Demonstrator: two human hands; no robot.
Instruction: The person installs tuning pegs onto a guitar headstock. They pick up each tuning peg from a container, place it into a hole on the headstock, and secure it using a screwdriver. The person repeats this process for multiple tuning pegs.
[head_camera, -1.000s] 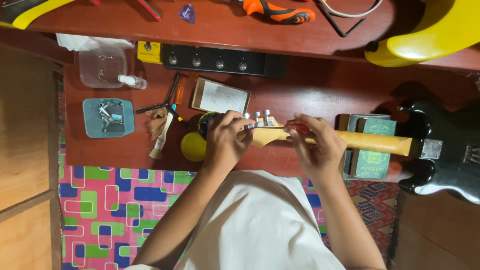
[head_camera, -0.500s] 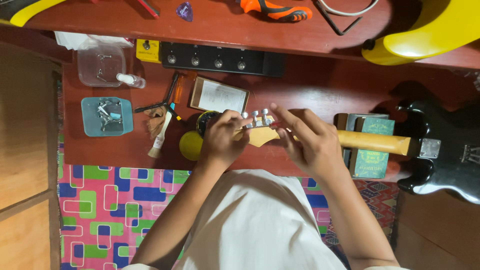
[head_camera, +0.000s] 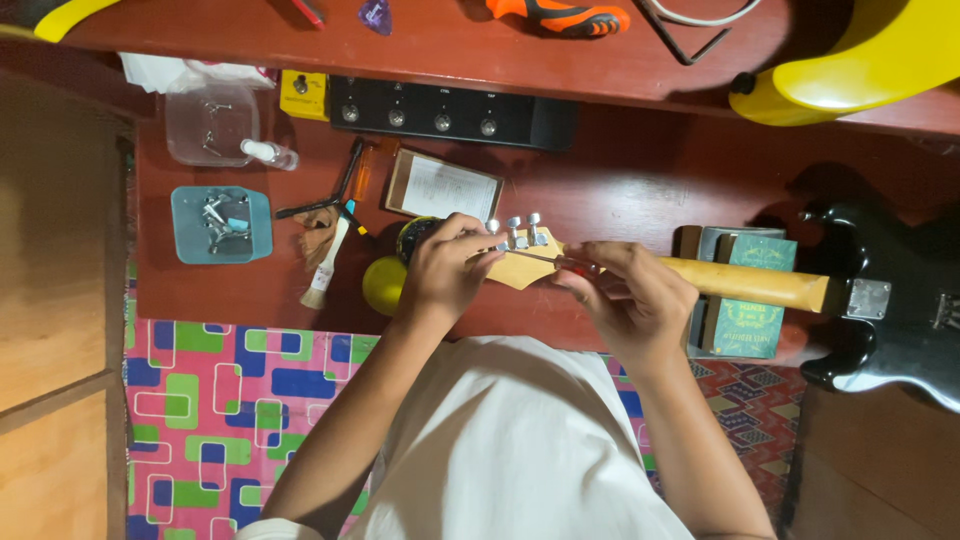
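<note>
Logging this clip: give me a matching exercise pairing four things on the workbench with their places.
1. blue plastic tray of metal parts
2. black electric guitar body
3. wooden guitar headstock
4. yellow guitar body

a. upper shelf, far right
b. between the hands
c. left side of the bench
d. right end of the bench

Pairs: 1-c, 2-d, 3-b, 4-a

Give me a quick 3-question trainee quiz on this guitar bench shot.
1. True or false: the left hand is on the headstock of the guitar.
2. What lies nearest the blue tray: A) brush B) black guitar body C) yellow guitar body?
3. Where is the right hand?

Key: 1 true; 2 A; 3 on the guitar neck, beside the headstock.
</note>
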